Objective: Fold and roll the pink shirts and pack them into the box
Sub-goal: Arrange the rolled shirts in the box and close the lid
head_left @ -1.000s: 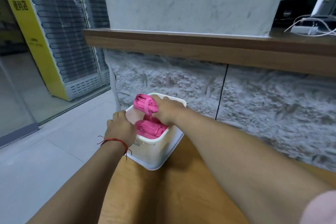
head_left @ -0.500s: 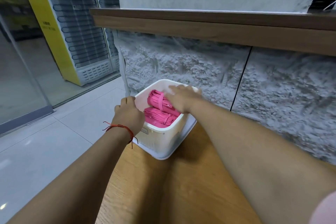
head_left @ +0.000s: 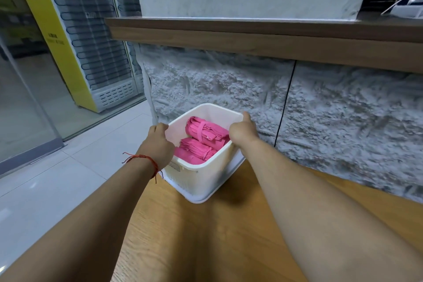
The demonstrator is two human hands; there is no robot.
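Both arms are reaching forward: left hand (head_left: 158, 144) is gripping the box (head_left: 201, 178) rim, right hand (head_left: 243, 131) is curling over the opposite rim, thumb up.

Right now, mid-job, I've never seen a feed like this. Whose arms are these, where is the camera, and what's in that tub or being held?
There is no machine here. These are a person's two bare arms, filmed by one wide-angle camera worn on their head, looking forward and down. The left hand, with a red cord at its wrist, grips the left rim of the white box. The right hand grips the opposite rim. The box stands at the far corner of a wooden table, by a rough stone wall. Inside lie two rolled pink shirts, the near roll and the far roll. Neither hand holds a shirt.
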